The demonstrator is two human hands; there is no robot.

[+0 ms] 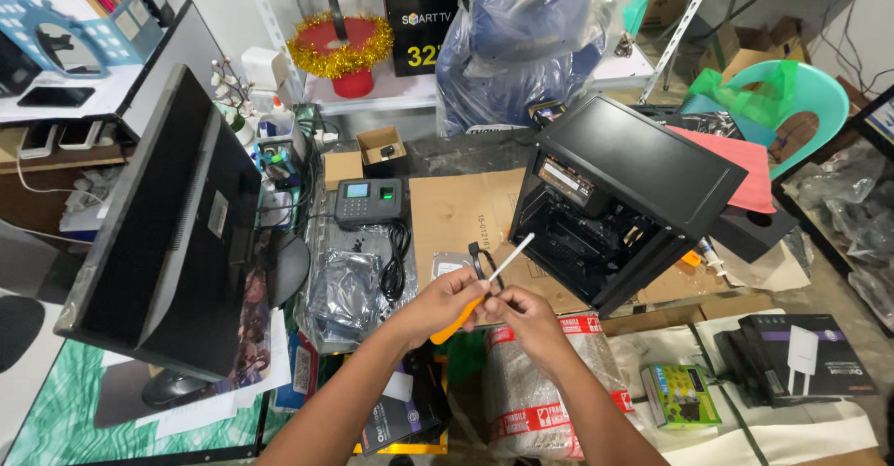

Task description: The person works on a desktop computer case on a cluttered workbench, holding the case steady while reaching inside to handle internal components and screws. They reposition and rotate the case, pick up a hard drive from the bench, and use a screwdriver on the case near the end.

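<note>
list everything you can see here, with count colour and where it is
open black metal computer case: one, black, right of centre on flattened brown cardboard
flat black monitor: one, black, left, seen from behind
grey keypad terminal with small screen: one, grey, centre back
clear plastic bags with coiled black cable: a few, clear and black, below the terminal
red pot with gold tinsel: one, red and gold, back shelf
turquoise plastic chair: one, turquoise, upper right
taped bubble-wrap parcel: one, grey with red tape, under the hands
small green box: one, green, lower right
orange-handled tool: one, orange, in the left hand
white cable tie: one, white, pinched at the hands
left hand: one, centre
right hand: one, centre
</note>
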